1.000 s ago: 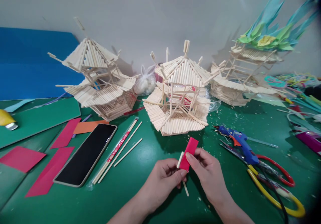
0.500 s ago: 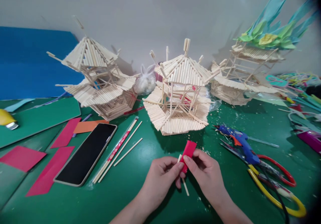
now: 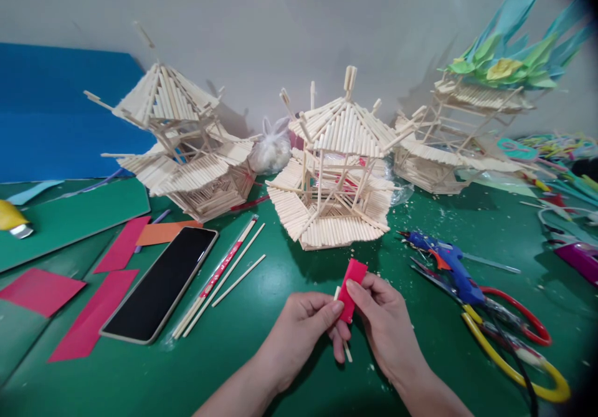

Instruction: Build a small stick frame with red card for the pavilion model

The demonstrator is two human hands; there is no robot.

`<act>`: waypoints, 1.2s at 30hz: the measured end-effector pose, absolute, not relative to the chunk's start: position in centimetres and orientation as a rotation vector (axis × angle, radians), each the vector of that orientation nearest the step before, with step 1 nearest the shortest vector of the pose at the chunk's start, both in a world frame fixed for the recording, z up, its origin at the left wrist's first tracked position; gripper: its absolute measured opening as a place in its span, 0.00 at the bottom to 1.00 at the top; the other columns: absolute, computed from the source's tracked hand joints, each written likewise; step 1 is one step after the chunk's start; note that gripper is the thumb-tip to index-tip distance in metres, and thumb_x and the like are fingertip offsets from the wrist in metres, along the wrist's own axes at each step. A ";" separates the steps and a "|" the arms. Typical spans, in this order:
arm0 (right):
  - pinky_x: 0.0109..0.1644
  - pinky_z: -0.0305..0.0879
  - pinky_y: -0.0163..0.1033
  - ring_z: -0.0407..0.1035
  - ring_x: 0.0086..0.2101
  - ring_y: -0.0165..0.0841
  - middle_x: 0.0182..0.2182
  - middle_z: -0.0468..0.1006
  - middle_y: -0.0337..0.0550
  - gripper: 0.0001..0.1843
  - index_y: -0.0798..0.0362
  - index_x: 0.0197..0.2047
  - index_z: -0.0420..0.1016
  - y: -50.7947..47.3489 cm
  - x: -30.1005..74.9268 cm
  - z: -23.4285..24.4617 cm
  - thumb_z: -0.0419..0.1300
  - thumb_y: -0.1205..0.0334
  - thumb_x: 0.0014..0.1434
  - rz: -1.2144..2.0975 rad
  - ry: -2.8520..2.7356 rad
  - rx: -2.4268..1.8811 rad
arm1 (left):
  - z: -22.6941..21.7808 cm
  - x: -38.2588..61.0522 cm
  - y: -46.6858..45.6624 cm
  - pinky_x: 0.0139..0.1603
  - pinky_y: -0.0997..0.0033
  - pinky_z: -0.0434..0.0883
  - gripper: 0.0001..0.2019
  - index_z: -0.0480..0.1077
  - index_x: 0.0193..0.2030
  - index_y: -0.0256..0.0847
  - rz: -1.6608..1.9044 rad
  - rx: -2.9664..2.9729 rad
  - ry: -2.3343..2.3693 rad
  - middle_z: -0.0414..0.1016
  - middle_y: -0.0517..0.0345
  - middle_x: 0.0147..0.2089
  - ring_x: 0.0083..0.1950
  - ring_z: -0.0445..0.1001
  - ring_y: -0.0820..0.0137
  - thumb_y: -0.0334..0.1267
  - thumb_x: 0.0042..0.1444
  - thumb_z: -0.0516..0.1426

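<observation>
Low in front of the middle pavilion, my two hands come together over the table. A thin wooden stick is pinched in my left hand, its ends showing above and below the fingers. My right hand grips a small folded strip of red paper between thumb and fingers. The strip lies right against the stick, and the left fingertips touch its edge. Behind them stands a two-tiered pavilion built of wooden sticks.
At left lie a phone, red paper pieces and wrapped chopsticks. A blue glue gun and pliers with red and yellow handles are at right. Other stick pavilions stand left and right.
The red strip has shifted slightly, and the lower left fingers have spread further below it. Less of the stick shows underneath. Both hands keep their hold.
</observation>
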State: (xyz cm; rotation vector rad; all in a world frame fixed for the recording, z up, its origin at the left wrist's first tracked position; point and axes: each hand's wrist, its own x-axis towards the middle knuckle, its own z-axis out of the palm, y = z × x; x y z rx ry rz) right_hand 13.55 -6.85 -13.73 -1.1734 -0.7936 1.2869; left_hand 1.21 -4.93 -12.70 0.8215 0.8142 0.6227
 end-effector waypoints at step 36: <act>0.29 0.61 0.32 0.64 0.25 0.29 0.25 0.71 0.40 0.05 0.53 0.31 0.70 -7.9 14.9 -12.1 0.53 0.67 0.53 0.886 -1.626 -1.525 | -13.1 1.1 -4.8 0.18 0.79 0.57 0.16 0.68 0.22 0.32 0.716 0.832 0.845 0.70 0.58 0.20 0.14 0.65 0.79 0.40 0.55 0.52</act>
